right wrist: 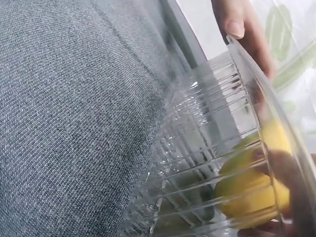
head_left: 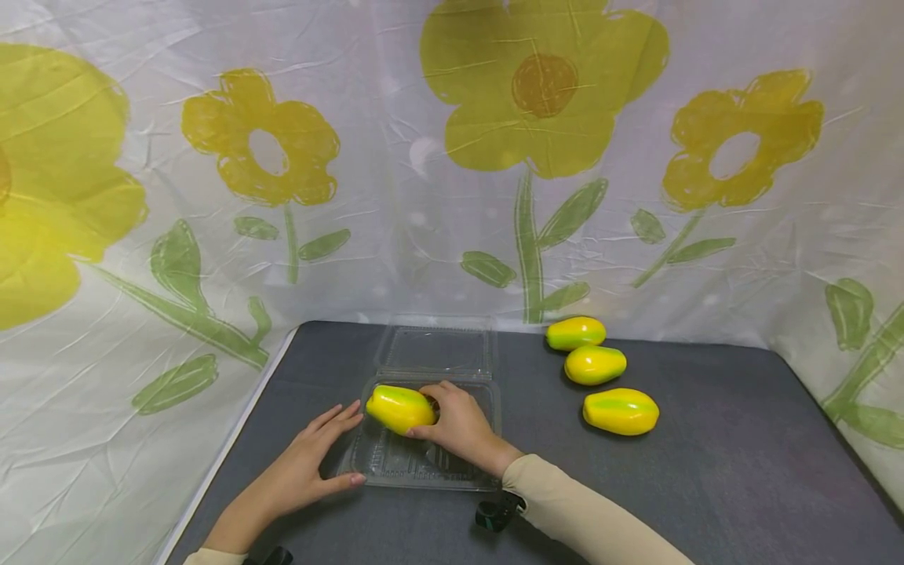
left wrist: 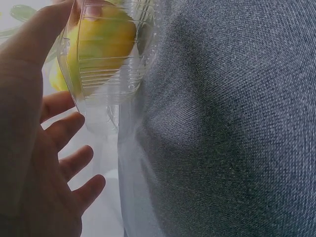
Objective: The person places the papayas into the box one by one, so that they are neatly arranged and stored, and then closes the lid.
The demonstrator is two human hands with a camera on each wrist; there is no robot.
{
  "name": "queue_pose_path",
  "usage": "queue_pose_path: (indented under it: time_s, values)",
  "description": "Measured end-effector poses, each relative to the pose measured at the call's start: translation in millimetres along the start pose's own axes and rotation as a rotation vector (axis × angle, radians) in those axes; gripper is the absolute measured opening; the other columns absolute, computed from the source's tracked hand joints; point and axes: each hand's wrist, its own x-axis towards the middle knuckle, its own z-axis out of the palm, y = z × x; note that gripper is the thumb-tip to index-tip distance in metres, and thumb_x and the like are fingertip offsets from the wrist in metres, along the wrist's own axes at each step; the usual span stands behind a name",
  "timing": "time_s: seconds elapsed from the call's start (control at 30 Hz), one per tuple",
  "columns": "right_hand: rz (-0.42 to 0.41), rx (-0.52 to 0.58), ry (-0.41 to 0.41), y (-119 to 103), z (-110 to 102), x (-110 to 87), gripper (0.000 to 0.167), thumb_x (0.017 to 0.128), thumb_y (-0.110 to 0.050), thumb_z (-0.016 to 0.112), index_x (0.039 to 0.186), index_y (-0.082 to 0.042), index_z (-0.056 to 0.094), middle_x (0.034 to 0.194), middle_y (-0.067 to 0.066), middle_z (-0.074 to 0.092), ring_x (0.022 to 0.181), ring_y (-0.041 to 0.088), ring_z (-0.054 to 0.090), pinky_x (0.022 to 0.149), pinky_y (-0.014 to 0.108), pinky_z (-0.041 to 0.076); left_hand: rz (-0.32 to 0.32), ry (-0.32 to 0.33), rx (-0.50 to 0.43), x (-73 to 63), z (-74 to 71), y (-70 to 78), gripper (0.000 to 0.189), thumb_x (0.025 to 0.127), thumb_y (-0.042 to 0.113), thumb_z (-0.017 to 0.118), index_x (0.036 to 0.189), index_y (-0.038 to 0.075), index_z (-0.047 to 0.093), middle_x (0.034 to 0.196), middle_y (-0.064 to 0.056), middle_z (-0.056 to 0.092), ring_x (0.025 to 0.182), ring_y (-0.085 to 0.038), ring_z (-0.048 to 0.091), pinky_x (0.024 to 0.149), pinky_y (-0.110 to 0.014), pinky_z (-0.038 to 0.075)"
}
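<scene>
A yellow-green papaya (head_left: 395, 408) is gripped at its right end between the thumb and fingers of my right hand (head_left: 462, 428). It is held over the base of a clear plastic clamshell container (head_left: 384, 469), whose lid (head_left: 438, 349) is folded back. With spread, fairly straight fingers, my left hand (head_left: 300, 463) is at the container's left edge. In the right wrist view its thumb meets the rim (right wrist: 232, 42). Through the ribbed clear wall the papaya (right wrist: 242, 197) shows in both wrist views.
Three more papayas, a far one (head_left: 575, 333), a middle one (head_left: 595, 366) and a near one (head_left: 621, 412), lie right of the container on the dark grey tabletop (head_left: 720, 471). A flower-printed curtain (head_left: 395, 196) hangs behind and at both sides.
</scene>
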Motion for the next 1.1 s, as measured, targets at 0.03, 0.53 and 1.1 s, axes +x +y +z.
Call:
queue_pose_path:
  time_s: [0.03, 0.53, 1.1]
  values:
    - [-0.001, 0.002, 0.0, -0.1, 0.3, 0.1, 0.062, 0.077, -0.046, 0.082, 0.126, -0.012, 0.065, 0.107, 0.002, 0.068, 0.09, 0.013, 0.065, 0.077, 0.026, 0.055, 0.001, 0.0, 0.0, -0.1, 0.0, 0.0, 0.086, 0.08, 0.065, 0.069, 0.149, 0.02, 0.045, 0.161, -0.003, 0.036, 0.146, -0.039, 0.033, 0.103, -0.071, 0.038]
    - [0.009, 0.048, -0.017, -1.2, 2.2, 4.4, 0.063, 0.08, -0.045, 0.081, 0.128, -0.01, 0.063, 0.116, 0.005, 0.07, 0.097, 0.018, 0.068, 0.081, 0.027, 0.056, 0.014, 0.014, 0.0, -0.6, 0.1, -0.9, 0.086, 0.08, 0.063, 0.071, 0.149, 0.019, 0.044, 0.161, -0.004, 0.036, 0.145, -0.039, 0.034, 0.104, -0.069, 0.038]
    - [0.018, 0.083, -0.031, 2.5, 0.6, 5.8, 0.065, 0.08, -0.046, 0.08, 0.131, -0.011, 0.062, 0.123, 0.006, 0.069, 0.099, 0.018, 0.07, 0.083, 0.029, 0.057, 0.028, 0.026, 0.004, -0.3, 2.3, -2.6, 0.086, 0.08, 0.061, 0.073, 0.149, 0.018, 0.044, 0.161, -0.005, 0.037, 0.144, -0.04, 0.035, 0.105, -0.069, 0.038]
